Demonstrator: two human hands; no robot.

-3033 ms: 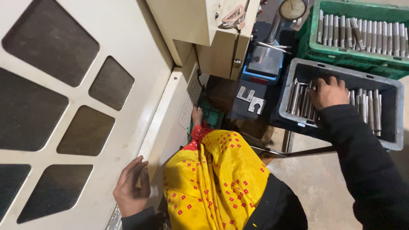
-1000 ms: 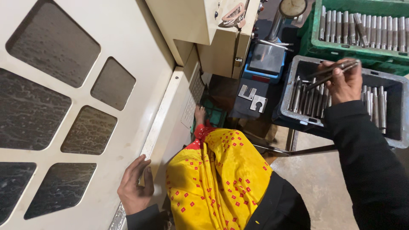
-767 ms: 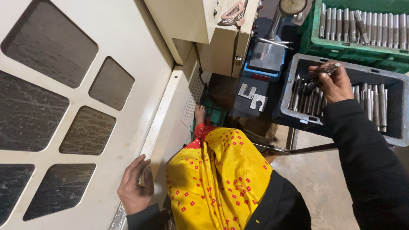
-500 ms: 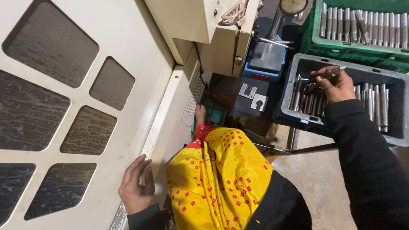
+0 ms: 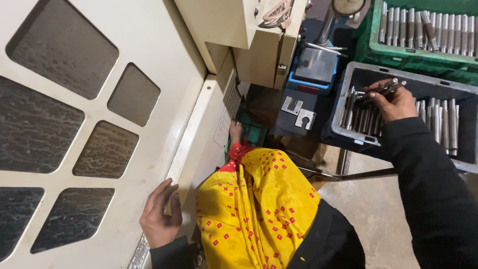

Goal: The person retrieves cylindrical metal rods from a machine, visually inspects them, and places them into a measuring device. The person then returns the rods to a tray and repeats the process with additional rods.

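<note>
- Two hands are in view, one at each side, and the list runs from left to right.
- A cream machine door (image 5: 149, 60) with dark, rounded window panels (image 5: 64, 55) fills the left half of the head view.
- At the door's lower right edge, the left hand (image 5: 160, 215) lies flat against the panel, fingers loosely spread and slightly curled over the edge; it grasps nothing.
- A yellow cloth with red dots (image 5: 254, 209) hangs over the person's front, low in the middle, above a dark garment.
- Higher up, a beige machine housing (image 5: 249, 35) stands beside a blue gauge stand (image 5: 314, 67), with two small grey metal plates (image 5: 298, 112) lying just below it.
- The right hand (image 5: 396, 102) is closed round a small bundle of metal rods (image 5: 381, 90), whose ends stick out to the left of the fingers.
- This bundle is held above the left part of a grey crate (image 5: 348, 137), where more rods stand or lie in rows.
- Behind it, a green crate (image 5: 398, 55) holds another row of similar rods.
</note>
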